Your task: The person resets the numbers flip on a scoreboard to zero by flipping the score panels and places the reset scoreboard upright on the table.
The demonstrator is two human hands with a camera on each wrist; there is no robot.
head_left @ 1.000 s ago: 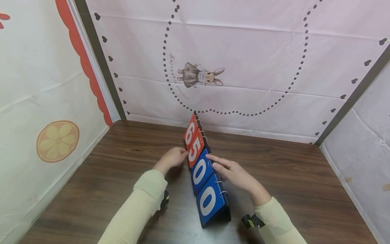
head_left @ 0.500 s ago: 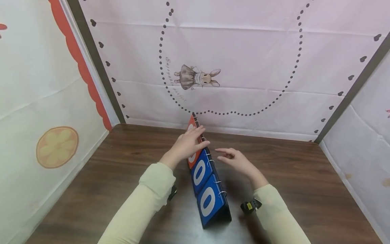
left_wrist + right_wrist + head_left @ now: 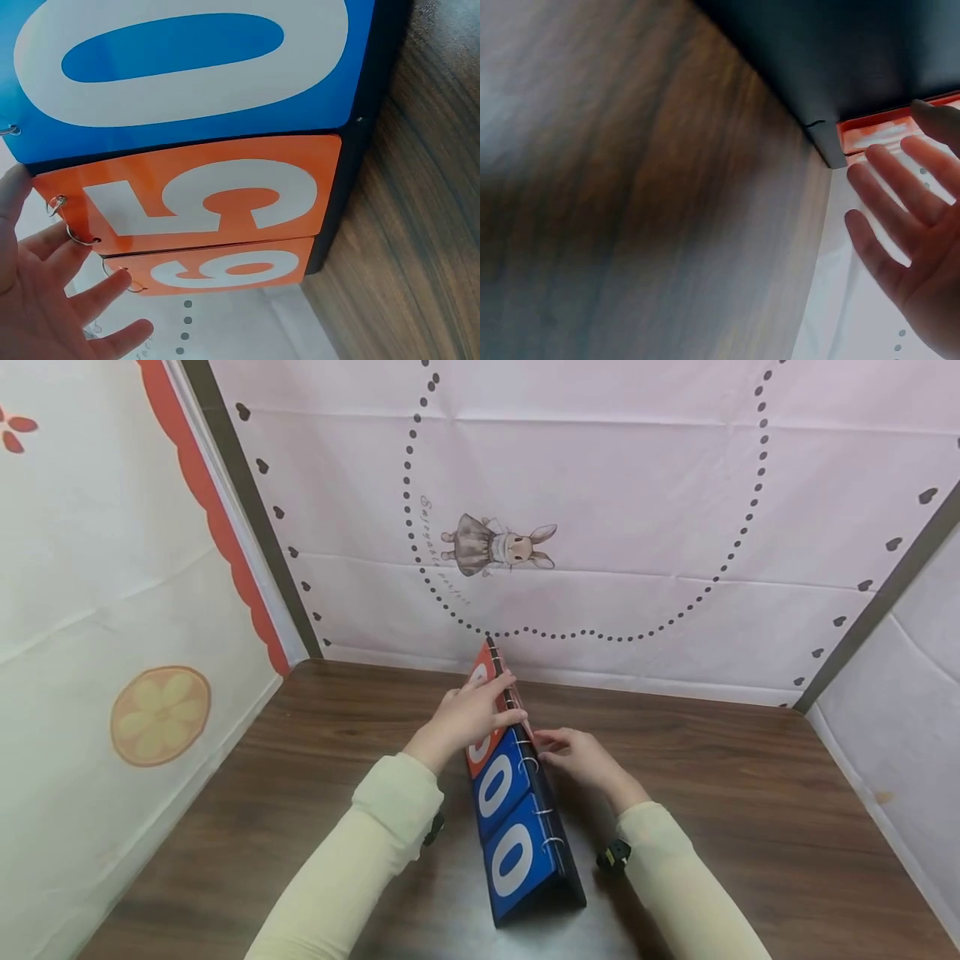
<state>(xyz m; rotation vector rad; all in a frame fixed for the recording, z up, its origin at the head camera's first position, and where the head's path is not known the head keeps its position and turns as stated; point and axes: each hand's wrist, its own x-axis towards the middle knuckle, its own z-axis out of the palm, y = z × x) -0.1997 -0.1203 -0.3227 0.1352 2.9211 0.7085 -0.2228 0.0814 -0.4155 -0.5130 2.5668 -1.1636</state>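
A tent-shaped flip scoreboard [image 3: 551,827] with ringed number cards stands on the table. Its two blue cards [image 3: 512,858] show 0 and 0. Beyond them, the left wrist view shows an orange-red card with a 5 [image 3: 217,191] and another with a 6 [image 3: 225,270]. My left hand [image 3: 467,718] lies over the red cards at the ringed top edge, its fingers extended. At the back side, my right hand [image 3: 581,758] has its fingertips beside red flipped cards [image 3: 877,131]; its fingers are slightly bent and spread. Whether those fingertips touch a card is unclear.
The brown wooden table [image 3: 720,793] extends on both sides of the scoreboard. Behind its far edge hangs a pale cloth [image 3: 622,510] with a printed rabbit, and further cloth walls [image 3: 67,710] stand left and right.
My left hand has risen from the lower edge of the red cards to the scoreboard's top edge. The right hand has left the blue card's top and come close to the back side.
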